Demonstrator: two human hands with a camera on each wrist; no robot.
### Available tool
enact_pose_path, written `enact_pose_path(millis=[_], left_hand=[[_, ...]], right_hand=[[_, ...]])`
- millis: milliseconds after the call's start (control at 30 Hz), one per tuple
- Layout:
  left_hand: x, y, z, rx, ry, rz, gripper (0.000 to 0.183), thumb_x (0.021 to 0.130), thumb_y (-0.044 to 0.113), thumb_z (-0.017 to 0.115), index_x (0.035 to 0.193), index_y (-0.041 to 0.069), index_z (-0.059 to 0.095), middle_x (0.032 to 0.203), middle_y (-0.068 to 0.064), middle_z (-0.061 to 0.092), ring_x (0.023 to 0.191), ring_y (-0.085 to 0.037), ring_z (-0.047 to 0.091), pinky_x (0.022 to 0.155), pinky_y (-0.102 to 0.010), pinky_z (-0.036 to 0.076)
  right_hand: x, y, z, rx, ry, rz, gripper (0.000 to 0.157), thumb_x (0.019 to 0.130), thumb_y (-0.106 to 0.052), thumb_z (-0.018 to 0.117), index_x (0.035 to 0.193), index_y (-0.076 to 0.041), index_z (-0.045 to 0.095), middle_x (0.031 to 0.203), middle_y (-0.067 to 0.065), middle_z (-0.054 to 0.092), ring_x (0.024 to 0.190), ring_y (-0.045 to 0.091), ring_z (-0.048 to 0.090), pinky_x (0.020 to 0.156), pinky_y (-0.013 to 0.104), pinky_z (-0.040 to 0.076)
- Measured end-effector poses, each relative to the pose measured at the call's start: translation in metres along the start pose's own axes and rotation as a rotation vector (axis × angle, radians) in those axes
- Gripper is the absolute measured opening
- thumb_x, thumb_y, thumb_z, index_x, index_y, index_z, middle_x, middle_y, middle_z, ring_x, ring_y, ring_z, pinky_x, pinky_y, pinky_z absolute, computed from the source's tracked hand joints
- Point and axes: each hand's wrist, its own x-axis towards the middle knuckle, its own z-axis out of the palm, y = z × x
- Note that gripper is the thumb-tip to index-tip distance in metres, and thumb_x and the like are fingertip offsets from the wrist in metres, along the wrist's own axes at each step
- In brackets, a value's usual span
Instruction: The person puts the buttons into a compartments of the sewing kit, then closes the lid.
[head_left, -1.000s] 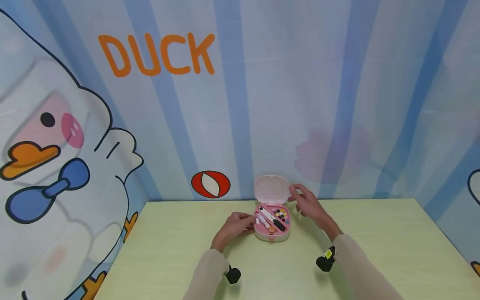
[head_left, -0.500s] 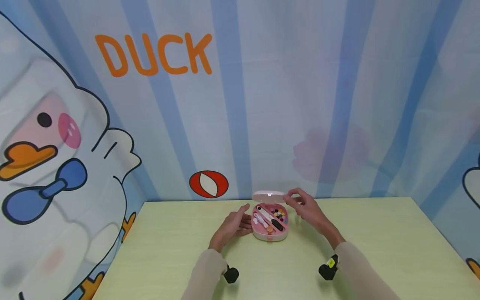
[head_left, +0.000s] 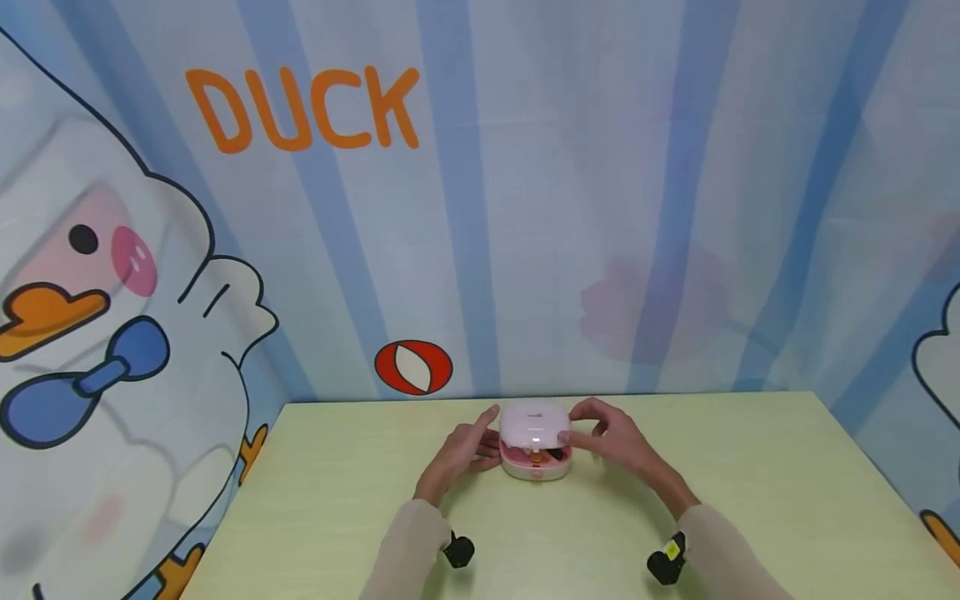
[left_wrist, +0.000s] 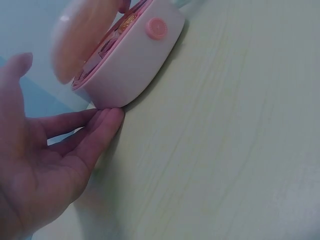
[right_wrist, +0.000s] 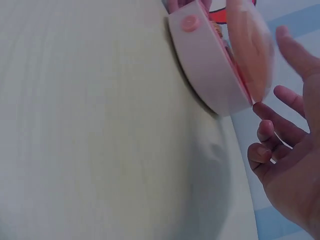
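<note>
A small pink-and-white case (head_left: 535, 469) sits near the back of the table. Its pale pink lid (head_left: 534, 423) is tilted low over the base, leaving a gap at the front. Through the gap a few small contents (head_left: 536, 456) show, the rest being covered. A round pink button (left_wrist: 156, 29) marks the front wall. My left hand (head_left: 456, 454) touches the case's left side with extended fingertips (left_wrist: 107, 117), thumb raised. On the other side my right hand (head_left: 618, 437) spans the lid's right edge, thumb toward the front and fingers further back, spread apart.
The pale yellow table (head_left: 585, 533) runs back to a blue striped curtain (head_left: 540, 208) printed with a duck. Black wrist cameras (head_left: 459, 551) hang from both sleeves.
The lid has swung from upright down and forward over the base, with my right hand following it. My left fingers have straightened against the case, and the thumb has lifted.
</note>
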Motion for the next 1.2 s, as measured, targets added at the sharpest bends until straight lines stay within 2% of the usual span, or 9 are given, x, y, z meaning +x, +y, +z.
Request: enact_pose_path(millis=[167, 267, 467, 533, 700, 867, 967, 1100, 1200], left_hand=[[0.001, -0.003, 0.001, -0.010, -0.004, -0.002, 0.078, 0.094, 0.069, 0.060, 0.121, -0.003, 0.068, 0.109, -0.011, 0.067, 0.098, -0.021, 0.065, 0.088, -0.030, 0.060], [-0.001, -0.004, 0.002, 0.001, -0.001, 0.001, 0.072, 0.094, 0.065, 0.065, 0.119, -0.003, 0.069, 0.106, -0.010, 0.069, 0.097, -0.021, 0.066, 0.089, -0.030, 0.060], [-0.004, -0.004, 0.002, 0.055, 0.010, 0.026, 0.065, 0.093, 0.056, 0.072, 0.121, -0.003, 0.070, 0.102, -0.007, 0.073, 0.097, -0.020, 0.068, 0.094, -0.035, 0.059], [-0.004, -0.004, 0.002, 0.081, 0.016, 0.027, 0.068, 0.092, 0.058, 0.072, 0.124, -0.002, 0.069, 0.102, -0.005, 0.073, 0.097, -0.019, 0.068, 0.094, -0.035, 0.059], [-0.005, -0.003, 0.002, 0.108, 0.021, 0.017, 0.071, 0.090, 0.061, 0.072, 0.125, -0.001, 0.068, 0.101, -0.004, 0.073, 0.096, -0.018, 0.068, 0.096, -0.035, 0.058], [-0.005, -0.001, 0.003, 0.114, 0.026, 0.015, 0.070, 0.091, 0.058, 0.073, 0.126, -0.002, 0.068, 0.103, -0.004, 0.073, 0.097, -0.019, 0.068, 0.096, -0.035, 0.058], [-0.005, -0.001, 0.003, 0.107, 0.028, 0.010, 0.070, 0.091, 0.056, 0.075, 0.129, -0.003, 0.066, 0.106, -0.005, 0.072, 0.097, -0.019, 0.069, 0.095, -0.035, 0.058], [-0.005, 0.000, 0.004, 0.101, 0.032, 0.004, 0.070, 0.091, 0.053, 0.076, 0.130, -0.004, 0.066, 0.110, -0.007, 0.072, 0.098, -0.020, 0.069, 0.094, -0.035, 0.059], [-0.004, 0.000, 0.004, 0.106, 0.032, 0.012, 0.069, 0.091, 0.052, 0.077, 0.130, -0.004, 0.066, 0.111, -0.007, 0.072, 0.098, -0.020, 0.069, 0.093, -0.035, 0.059]], right_hand=[[-0.005, 0.005, 0.006, -0.045, 0.021, -0.009, 0.044, 0.082, -0.033, 0.089, 0.117, -0.013, 0.070, 0.120, 0.011, 0.069, 0.078, 0.019, 0.052, 0.062, 0.027, 0.045], [-0.007, 0.007, 0.011, -0.051, 0.023, -0.043, 0.051, 0.081, -0.032, 0.091, 0.122, -0.012, 0.069, 0.121, 0.008, 0.069, 0.076, 0.018, 0.052, 0.062, 0.026, 0.045], [-0.008, 0.005, 0.020, -0.070, 0.018, -0.113, 0.069, 0.078, -0.034, 0.093, 0.136, -0.011, 0.064, 0.133, 0.007, 0.065, 0.087, 0.032, 0.054, 0.063, 0.024, 0.044], [-0.009, 0.003, 0.023, -0.095, 0.020, -0.134, 0.072, 0.078, -0.036, 0.093, 0.138, -0.010, 0.063, 0.136, 0.010, 0.062, 0.095, 0.034, 0.054, 0.066, 0.025, 0.045], [-0.010, -0.001, 0.029, -0.161, 0.036, -0.131, 0.075, 0.077, -0.043, 0.092, 0.139, -0.012, 0.063, 0.136, 0.013, 0.058, 0.109, 0.029, 0.054, 0.076, 0.032, 0.050], [-0.010, -0.001, 0.031, -0.225, 0.031, -0.106, 0.077, 0.078, -0.049, 0.090, 0.141, -0.014, 0.061, 0.138, 0.014, 0.056, 0.115, 0.030, 0.056, 0.083, 0.039, 0.053], [-0.011, -0.001, 0.031, -0.265, 0.013, -0.091, 0.081, 0.079, -0.053, 0.087, 0.144, -0.015, 0.058, 0.141, 0.015, 0.057, 0.119, 0.032, 0.057, 0.089, 0.047, 0.055], [-0.012, -0.001, 0.030, -0.306, -0.017, -0.110, 0.087, 0.083, -0.054, 0.083, 0.153, -0.012, 0.051, 0.148, 0.017, 0.056, 0.132, 0.038, 0.055, 0.104, 0.059, 0.049], [-0.011, -0.001, 0.031, -0.360, -0.029, -0.138, 0.090, 0.086, -0.056, 0.080, 0.156, -0.010, 0.047, 0.150, 0.015, 0.055, 0.137, 0.037, 0.053, 0.109, 0.059, 0.045]])
